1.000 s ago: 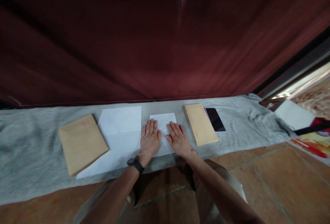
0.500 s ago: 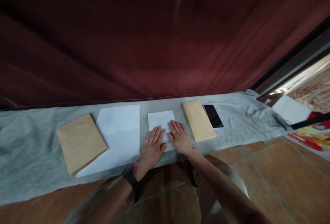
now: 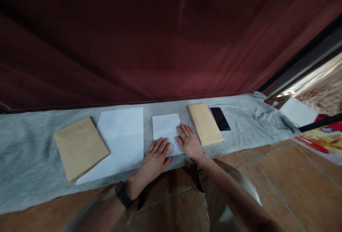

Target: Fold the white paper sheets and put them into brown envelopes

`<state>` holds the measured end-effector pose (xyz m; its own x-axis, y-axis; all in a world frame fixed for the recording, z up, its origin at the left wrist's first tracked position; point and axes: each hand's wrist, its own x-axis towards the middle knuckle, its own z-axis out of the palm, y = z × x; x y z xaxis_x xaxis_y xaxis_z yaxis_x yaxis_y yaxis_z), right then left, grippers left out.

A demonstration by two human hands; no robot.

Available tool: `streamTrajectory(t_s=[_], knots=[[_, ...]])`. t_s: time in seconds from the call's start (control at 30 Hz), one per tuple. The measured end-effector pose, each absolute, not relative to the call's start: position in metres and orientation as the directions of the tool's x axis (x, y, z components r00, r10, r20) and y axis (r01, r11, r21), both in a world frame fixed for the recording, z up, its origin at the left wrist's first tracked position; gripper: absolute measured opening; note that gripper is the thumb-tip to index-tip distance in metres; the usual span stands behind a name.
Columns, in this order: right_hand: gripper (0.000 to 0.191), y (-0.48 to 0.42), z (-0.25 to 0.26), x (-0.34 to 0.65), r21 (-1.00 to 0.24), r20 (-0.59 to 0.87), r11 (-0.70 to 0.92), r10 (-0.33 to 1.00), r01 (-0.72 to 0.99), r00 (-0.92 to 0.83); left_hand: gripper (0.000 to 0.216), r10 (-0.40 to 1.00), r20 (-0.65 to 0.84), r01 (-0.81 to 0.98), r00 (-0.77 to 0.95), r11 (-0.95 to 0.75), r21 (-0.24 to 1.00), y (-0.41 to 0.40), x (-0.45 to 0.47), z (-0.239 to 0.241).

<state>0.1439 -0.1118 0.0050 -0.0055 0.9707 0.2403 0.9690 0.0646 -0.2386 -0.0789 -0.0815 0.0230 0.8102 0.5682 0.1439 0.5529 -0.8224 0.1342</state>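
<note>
Both hands flat, palms down, fingers straight, nothing gripped. Left hand [image 3: 153, 157] on near-left corner of small white paper [image 3: 165, 127]: fingertips on the paper, palm over near edge of grey cloth [image 3: 26, 153]. Right hand [image 3: 189, 142] on near-right edge of same paper, outer fingers off onto the cloth. Hands side by side with a narrow gap, not touching. Black wristband [image 3: 123, 194] on left wrist.

Small white paper lying flat mid-cloth, just right of large white sheet [image 3: 120, 135] and just left of narrow brown envelope [image 3: 204, 123], with a strip of bare cloth on each side. Phone [image 3: 219, 118] screen-up and dark, right beside the narrow envelope; touching or not, cannot tell. Wider brown envelope [image 3: 80, 148] leftmost, its right corner lying over the large sheet. Dark red curtain [image 3: 160, 46] hanging behind the cloth. Tiled floor [image 3: 280, 175] on the near side.
</note>
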Motion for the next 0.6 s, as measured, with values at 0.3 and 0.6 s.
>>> streamTrajectory(t_s=[0.3,0.6], knots=[[0.053,-0.112,0.005,0.145,-0.283,0.227,0.072,0.974,0.957,-0.006,0.056,0.590,0.030,0.581,0.807,-0.802,0.141,-0.087,-0.074,0.041],[0.043,-0.109,0.010,0.162,-0.679,0.170,0.142,0.985,0.721,-0.034,0.035,0.720,-0.002,0.610,0.694,-0.586,0.533,-0.052,-0.088,0.035]])
